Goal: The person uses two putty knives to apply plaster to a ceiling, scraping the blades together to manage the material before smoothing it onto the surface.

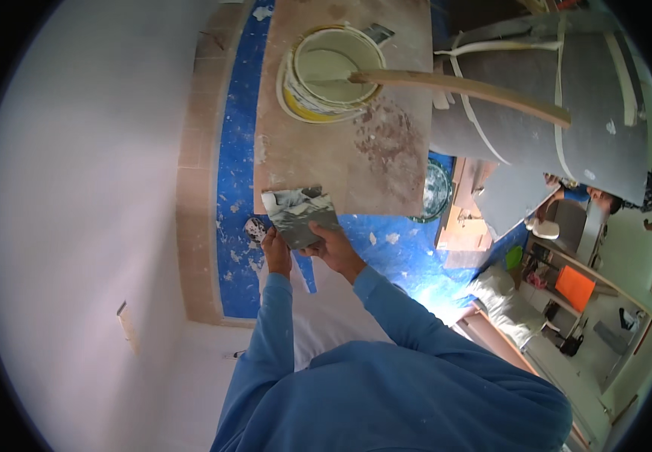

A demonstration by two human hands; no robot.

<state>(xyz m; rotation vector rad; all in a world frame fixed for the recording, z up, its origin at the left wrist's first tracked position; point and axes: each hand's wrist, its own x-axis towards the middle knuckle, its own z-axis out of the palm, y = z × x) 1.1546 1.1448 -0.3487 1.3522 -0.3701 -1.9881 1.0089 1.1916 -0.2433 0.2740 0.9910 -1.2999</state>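
Observation:
My right hand (pixel 331 247) grips a flat grey plate (pixel 307 224) by its near right edge, thumb on top. White filler is smeared over the plate, thickest along its far edge. Beside the plate's near left corner, my left hand (pixel 276 252) is closed; what its fingers hold is hidden. A small round dark object with white smears (pixel 255 229) shows just left of that hand, and I cannot tell whether they touch. Beyond the plate stands a brown work board (pixel 341 177). On it sits a white and yellow bucket (pixel 307 107) of pale filler, with a wooden stick (pixel 461 83) leaning out.
A small grey blade (pixel 378 32) lies by the bucket. Spattered blue sheeting (pixel 386 252) covers the floor. A white wall (pixel 92 188) rises at left. On the right are a dark tub (pixel 436 192), a large grey panel (pixel 529 98), a person (pixel 599 200) and an orange board (pixel 574 288).

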